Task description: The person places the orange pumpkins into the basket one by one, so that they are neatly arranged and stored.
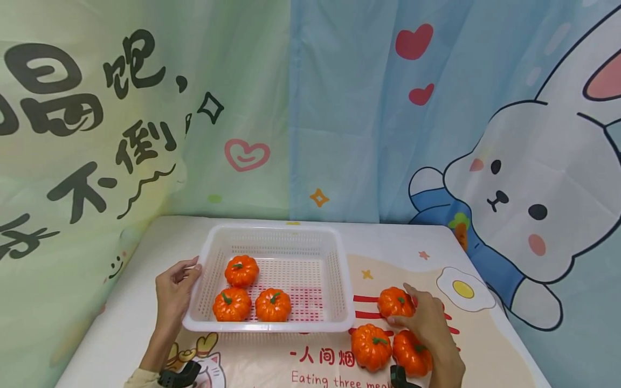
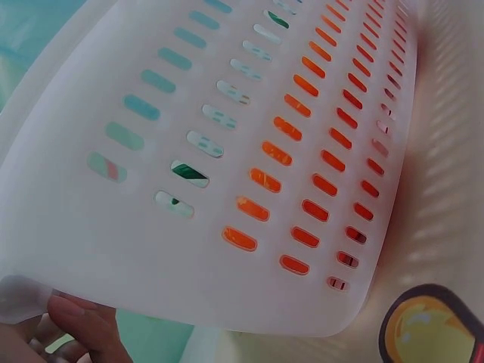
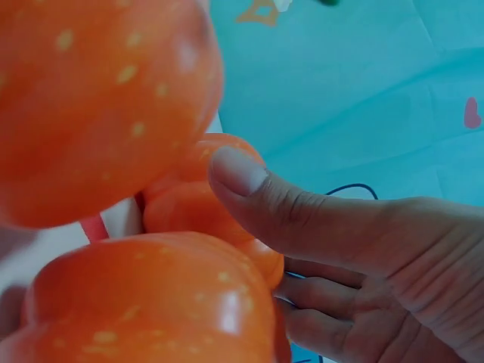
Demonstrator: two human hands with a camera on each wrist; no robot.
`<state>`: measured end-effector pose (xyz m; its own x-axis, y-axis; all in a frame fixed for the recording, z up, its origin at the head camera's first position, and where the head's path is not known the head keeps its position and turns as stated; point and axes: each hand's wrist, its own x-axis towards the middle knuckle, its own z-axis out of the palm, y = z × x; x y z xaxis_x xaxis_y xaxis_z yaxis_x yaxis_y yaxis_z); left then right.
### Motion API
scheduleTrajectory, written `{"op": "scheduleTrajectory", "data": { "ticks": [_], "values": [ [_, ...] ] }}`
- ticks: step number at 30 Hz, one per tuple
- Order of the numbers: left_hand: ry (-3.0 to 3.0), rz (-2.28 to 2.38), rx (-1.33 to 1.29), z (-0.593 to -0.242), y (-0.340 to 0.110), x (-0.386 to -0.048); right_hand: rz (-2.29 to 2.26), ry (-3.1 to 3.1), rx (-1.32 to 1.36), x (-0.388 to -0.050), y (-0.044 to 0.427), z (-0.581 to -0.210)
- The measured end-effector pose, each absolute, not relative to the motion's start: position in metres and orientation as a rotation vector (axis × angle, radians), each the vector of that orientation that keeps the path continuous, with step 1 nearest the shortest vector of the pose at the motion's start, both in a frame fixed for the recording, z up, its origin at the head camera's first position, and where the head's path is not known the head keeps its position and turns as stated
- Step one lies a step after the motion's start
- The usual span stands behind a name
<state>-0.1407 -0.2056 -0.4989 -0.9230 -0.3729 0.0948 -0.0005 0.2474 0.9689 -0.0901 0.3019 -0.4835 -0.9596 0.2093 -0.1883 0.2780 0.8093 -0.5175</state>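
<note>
My left hand (image 1: 174, 291) holds the left rim of a white plastic basket (image 1: 269, 326); in the left wrist view its thumb (image 2: 76, 314) lies at the rim. Inside the basket, toward the left, sit three small orange toy pumpkins with green stems, one behind (image 1: 241, 271) and two in front. Right of the basket, my right hand (image 1: 432, 320) grips another pumpkin (image 1: 394, 302) between thumb and fingers. Two more pumpkins lie nearer, one on the left (image 1: 371, 347) and one on the right (image 1: 411, 353), the latter partly covered by my right hand and wrist. The right wrist view shows the thumb (image 3: 265, 197) against the farthest pumpkin (image 3: 204, 197).
A printed mat (image 1: 325, 372) with red lettering, stripes and a fried-egg picture covers part of the white table (image 1: 393, 237). Behind the table hangs a curtain (image 1: 339, 134) with a rabbit, hearts and dark lettering. Dark wrist mounts show on both arms.
</note>
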Motion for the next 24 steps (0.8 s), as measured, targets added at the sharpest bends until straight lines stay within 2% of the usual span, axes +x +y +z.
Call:
{"op": "scheduleTrajectory", "data": {
  "ticks": [24],
  "values": [
    [-2.206, -1.741, 0.332, -0.5022, -0.207, -0.142, -0.945, 2.836, 0.402, -0.0917, 0.2998, -0.4934]
  ]
}}
